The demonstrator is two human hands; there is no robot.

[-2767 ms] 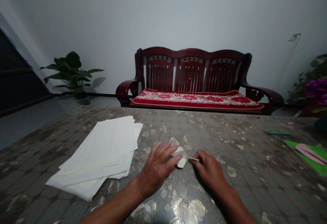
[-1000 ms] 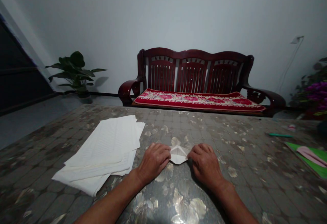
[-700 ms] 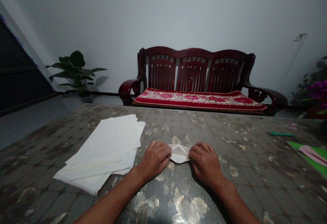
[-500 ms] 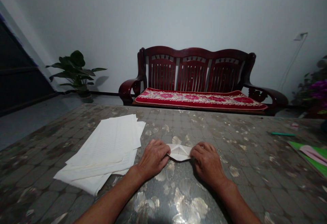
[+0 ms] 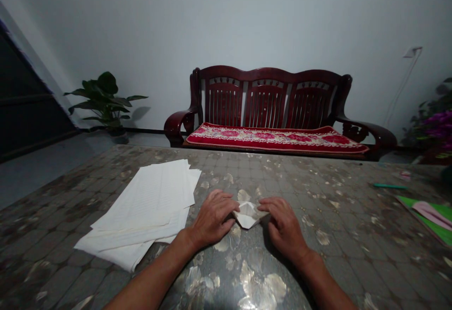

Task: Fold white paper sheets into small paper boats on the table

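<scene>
A small piece of folded white paper is between my two hands over the patterned table, its near part pointing towards me. My left hand grips its left end, fingertips on top and thumb just below. My right hand has its fingers on the right end; the thumb lies lower, partly in shadow. The underside of the paper is hidden.
A loose stack of white sheets lies left of my hands. Over on the right are a green pen and a green sheet with a pink strip. Beyond the table stands a wooden bench.
The paper has gone from a wide, flat boat-like shape to a narrower one with its near part pointed. My right fingers have straightened and shifted slightly left over its end.
</scene>
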